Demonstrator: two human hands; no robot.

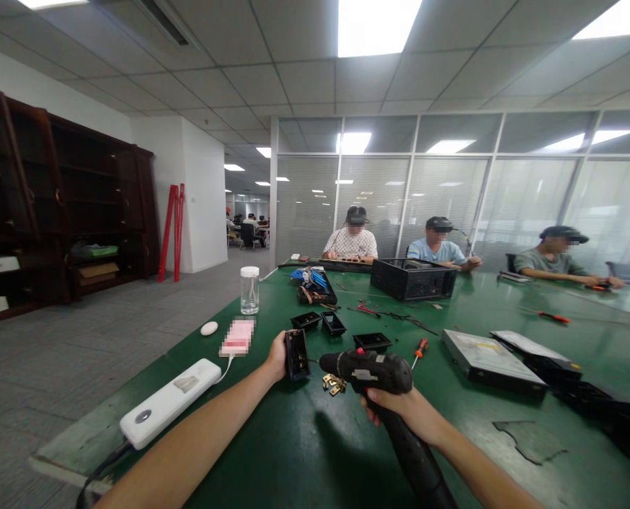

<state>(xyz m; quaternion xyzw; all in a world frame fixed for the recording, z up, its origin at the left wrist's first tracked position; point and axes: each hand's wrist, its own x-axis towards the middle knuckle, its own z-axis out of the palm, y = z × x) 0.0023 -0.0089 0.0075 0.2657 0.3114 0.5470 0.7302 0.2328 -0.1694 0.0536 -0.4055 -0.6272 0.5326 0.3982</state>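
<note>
My left hand [278,357] grips a small black plastic box [297,355], its open side turned to the right, with brass-coloured bits inside. In my right hand [394,408] is a black power drill [372,370], its fingers wrapped round the grip. The drill's thin bit points left, close to the box; whether it touches cannot be made out. Several brass-coloured metal pieces [334,384] lie on the green table just below the chuck. Beyond my hands are more black frames [334,324].
A white power strip [171,403], a phone [238,336] and a glass jar [249,291] stand at the left. Behind are a black case [413,279] and cables. Right are an orange screwdriver [420,350], a metal drive [492,364] and a broken piece [531,441]. Three people sit opposite.
</note>
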